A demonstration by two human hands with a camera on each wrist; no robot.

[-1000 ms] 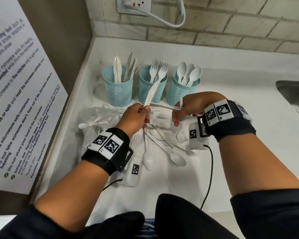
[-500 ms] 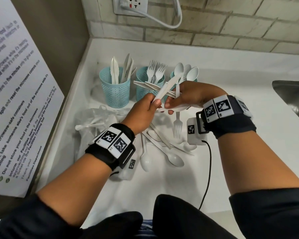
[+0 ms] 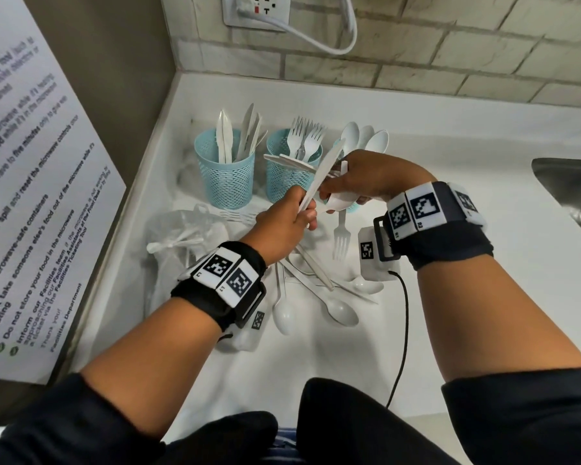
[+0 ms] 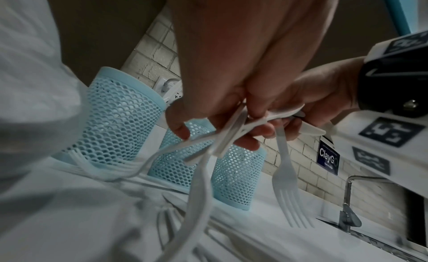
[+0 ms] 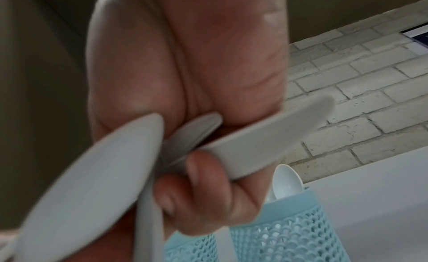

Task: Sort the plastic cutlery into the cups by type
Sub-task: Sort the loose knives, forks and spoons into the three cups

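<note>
Three blue mesh cups stand at the back: the knife cup (image 3: 224, 169) on the left, the fork cup (image 3: 287, 177) in the middle, and the spoon cup (image 5: 289, 229) on the right, partly behind my hands. My left hand (image 3: 307, 213) pinches a white knife (image 3: 322, 176) that points up and right. Just in front of the cups, my right hand (image 3: 336, 196) grips a cutlery bundle: knife ends (image 3: 289, 161) stick out left, a fork (image 3: 341, 236) hangs tines down, and a spoon (image 5: 92, 183) lies among them. The two hands touch.
Loose spoons (image 3: 339, 310) and other cutlery lie crossed on the white counter (image 3: 483, 297) under my wrists. A crumpled plastic bag (image 3: 182, 236) sits at the left by the wall. A steel sink (image 3: 571, 196) is at the right. A black cable (image 3: 403, 330) trails off the counter's front.
Both hands have risen from the loose pile and moved back toward the cups. The knife in my left hand has tilted to the right, across the bundle in my right hand.
</note>
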